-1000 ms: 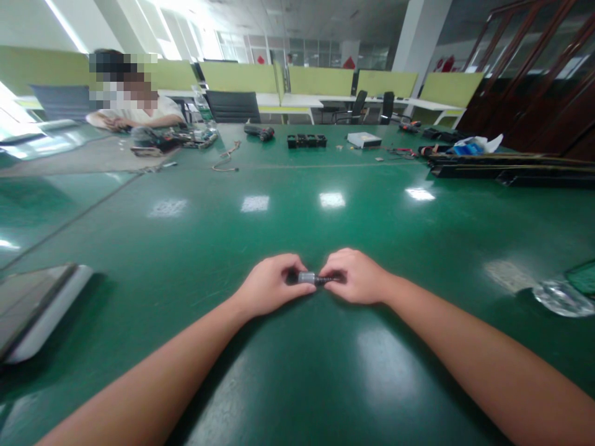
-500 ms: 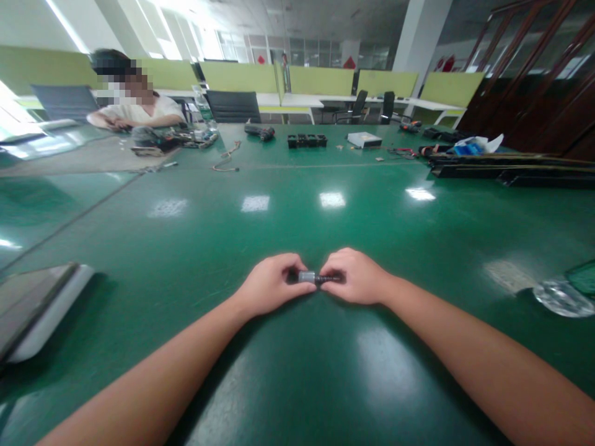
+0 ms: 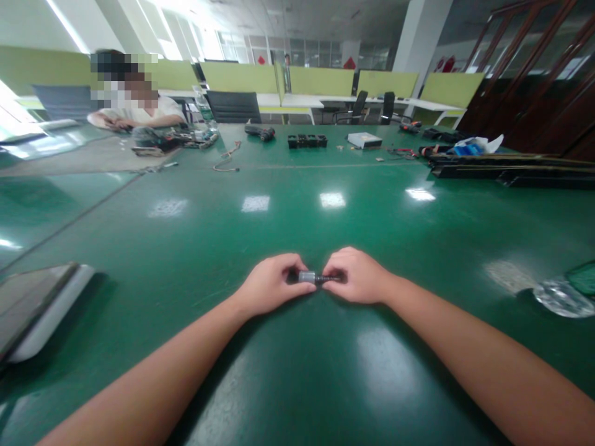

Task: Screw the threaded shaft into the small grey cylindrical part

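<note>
Close to the middle of the green table, my left hand point(image 3: 267, 285) pinches a small silver-grey block point(image 3: 307, 277) between thumb and fingers. A dark, ribbed stem point(image 3: 328, 279) sticks out of the block's right side, and my right hand point(image 3: 357, 275) has its thumb and fingertips closed around it. The two parts lie in one line, level from left to right, and they appear joined. Whether it is a small motor or a cable plug I cannot tell. Both ends are partly hidden by my fingers.
At the left edge lies a flat grey-and-white case point(image 3: 51, 310); a clear bottle point(image 3: 564, 297) lies at the right edge. Across the green table point(image 3: 297, 229) are a black module point(image 3: 307, 141), a metal drive point(image 3: 364, 140), a cable point(image 3: 226, 162) and black rails point(image 3: 511, 168). A person point(image 3: 144, 111) sits far left.
My right hand has shifted very slightly to the right along the dark stem. My left hand and the grey block have stayed in place.
</note>
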`<state>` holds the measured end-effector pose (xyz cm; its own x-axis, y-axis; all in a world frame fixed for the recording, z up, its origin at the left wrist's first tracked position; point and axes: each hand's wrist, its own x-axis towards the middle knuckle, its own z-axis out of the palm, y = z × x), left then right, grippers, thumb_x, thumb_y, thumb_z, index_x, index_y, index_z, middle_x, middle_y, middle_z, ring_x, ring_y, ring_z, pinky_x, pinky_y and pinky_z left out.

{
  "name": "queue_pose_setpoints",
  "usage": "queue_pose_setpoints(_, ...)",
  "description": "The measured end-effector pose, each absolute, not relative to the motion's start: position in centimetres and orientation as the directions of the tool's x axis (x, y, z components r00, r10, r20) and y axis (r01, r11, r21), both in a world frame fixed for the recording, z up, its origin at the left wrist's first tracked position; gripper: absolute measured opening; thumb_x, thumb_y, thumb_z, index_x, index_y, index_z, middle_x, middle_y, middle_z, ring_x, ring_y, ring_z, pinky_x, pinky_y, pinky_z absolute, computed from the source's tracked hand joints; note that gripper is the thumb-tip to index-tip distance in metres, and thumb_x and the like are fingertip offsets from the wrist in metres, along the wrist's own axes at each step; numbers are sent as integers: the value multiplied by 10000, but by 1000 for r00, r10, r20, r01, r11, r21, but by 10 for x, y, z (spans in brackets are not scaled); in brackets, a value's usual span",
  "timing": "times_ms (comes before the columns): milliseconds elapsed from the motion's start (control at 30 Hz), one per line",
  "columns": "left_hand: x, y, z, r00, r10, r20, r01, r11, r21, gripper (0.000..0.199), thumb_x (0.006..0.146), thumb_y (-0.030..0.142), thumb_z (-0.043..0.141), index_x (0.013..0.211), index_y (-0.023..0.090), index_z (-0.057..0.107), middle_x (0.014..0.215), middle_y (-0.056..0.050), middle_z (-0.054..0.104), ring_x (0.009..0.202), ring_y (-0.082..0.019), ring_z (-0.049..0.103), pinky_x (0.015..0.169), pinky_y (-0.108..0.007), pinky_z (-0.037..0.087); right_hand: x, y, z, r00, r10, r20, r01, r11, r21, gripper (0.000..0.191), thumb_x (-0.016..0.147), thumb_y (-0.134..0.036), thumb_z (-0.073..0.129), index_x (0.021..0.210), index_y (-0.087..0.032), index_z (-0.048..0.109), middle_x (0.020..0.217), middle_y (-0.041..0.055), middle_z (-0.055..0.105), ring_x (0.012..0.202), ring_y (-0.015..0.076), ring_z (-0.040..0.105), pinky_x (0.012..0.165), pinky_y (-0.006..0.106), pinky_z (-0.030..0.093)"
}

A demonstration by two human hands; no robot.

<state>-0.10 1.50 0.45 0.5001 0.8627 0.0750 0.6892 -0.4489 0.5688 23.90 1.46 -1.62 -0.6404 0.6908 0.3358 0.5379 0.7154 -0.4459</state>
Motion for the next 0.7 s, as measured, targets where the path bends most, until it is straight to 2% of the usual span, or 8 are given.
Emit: queue_pose_setpoints(700, -2, 16, 5, 507, 859, 77, 689, -457, 563, 349, 764, 530, 734, 883, 204, 697, 708, 27, 606, 631, -138, 503, 585, -243, 342, 246, 15, -14, -637, 698, 328, 535, 706, -463, 68, 754, -205, 725, 778, -181, 666, 735, 4, 668, 704, 157, 579, 796, 313, 429)
